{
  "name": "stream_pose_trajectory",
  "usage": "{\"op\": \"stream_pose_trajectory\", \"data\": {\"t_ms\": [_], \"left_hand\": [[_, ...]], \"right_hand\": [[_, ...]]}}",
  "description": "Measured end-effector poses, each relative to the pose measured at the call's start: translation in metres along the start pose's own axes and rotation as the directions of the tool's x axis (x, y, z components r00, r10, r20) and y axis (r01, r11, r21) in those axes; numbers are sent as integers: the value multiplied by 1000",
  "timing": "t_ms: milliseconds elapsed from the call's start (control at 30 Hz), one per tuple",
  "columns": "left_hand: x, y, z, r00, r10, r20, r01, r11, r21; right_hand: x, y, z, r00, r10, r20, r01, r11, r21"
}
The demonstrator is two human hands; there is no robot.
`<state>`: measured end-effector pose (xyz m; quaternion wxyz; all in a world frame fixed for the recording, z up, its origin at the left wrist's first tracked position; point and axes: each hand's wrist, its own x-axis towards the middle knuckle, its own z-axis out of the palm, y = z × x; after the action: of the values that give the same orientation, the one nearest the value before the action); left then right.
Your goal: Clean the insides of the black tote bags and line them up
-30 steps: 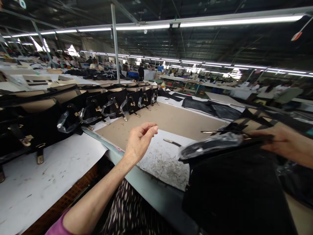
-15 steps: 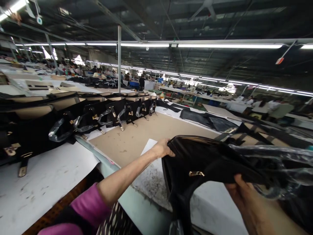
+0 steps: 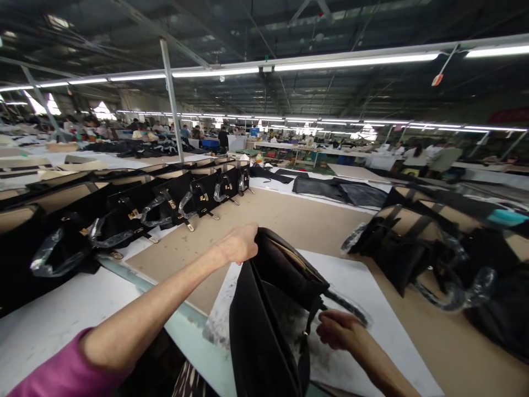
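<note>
My left hand [image 3: 240,244] is closed on the top edge of a black handbag [image 3: 264,309] and holds it up over the near edge of the workbench. The bag hangs open, showing a tan lining near its rim. My right hand [image 3: 335,330] is curled on the bag's plastic-wrapped handle [image 3: 345,306] at its lower right side. Under the bag lies a white sheet [image 3: 363,309] on a brown cardboard surface [image 3: 289,220].
A row of black handbags [image 3: 136,212] with plastic-wrapped handles lines the left side of the bench. More black bags [image 3: 417,242] are piled at the right. Black material [image 3: 343,190] lies further back. Other people work at distant tables under strip lights.
The bag has swung from the right to the middle and now hangs upright from my left hand. My right hand moved from under the bag to its handle. The camera turned slightly right.
</note>
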<state>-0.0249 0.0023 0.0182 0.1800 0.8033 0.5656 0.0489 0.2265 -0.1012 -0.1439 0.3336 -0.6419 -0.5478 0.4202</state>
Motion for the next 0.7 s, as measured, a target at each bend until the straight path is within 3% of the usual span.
{"op": "stream_pose_trajectory", "data": {"t_ms": [67,133,267,367,567,700], "left_hand": [[-2,-4,4,986,109,-128,-101,993,67],[-3,-4,6,945,263,-193,-244,963,116],[-1,3,7,781,607,-148,-583,793,174],[11,9,9,696,713,-86,-690,697,195],[44,11,14,668,744,-1,-739,664,115],[46,6,13,677,736,16,-735,674,65]], "right_hand": [[-12,-20,-15,1000,-4,-15,4,1000,24],[-22,-39,-28,992,-51,-119,51,999,-2],[-30,-65,-33,914,-207,-348,146,970,-193],[-23,-75,-22,869,-340,-359,207,909,-361],[1,-89,-2,907,-282,-313,128,893,-431],[11,-96,-13,894,-347,-283,157,835,-527]]}}
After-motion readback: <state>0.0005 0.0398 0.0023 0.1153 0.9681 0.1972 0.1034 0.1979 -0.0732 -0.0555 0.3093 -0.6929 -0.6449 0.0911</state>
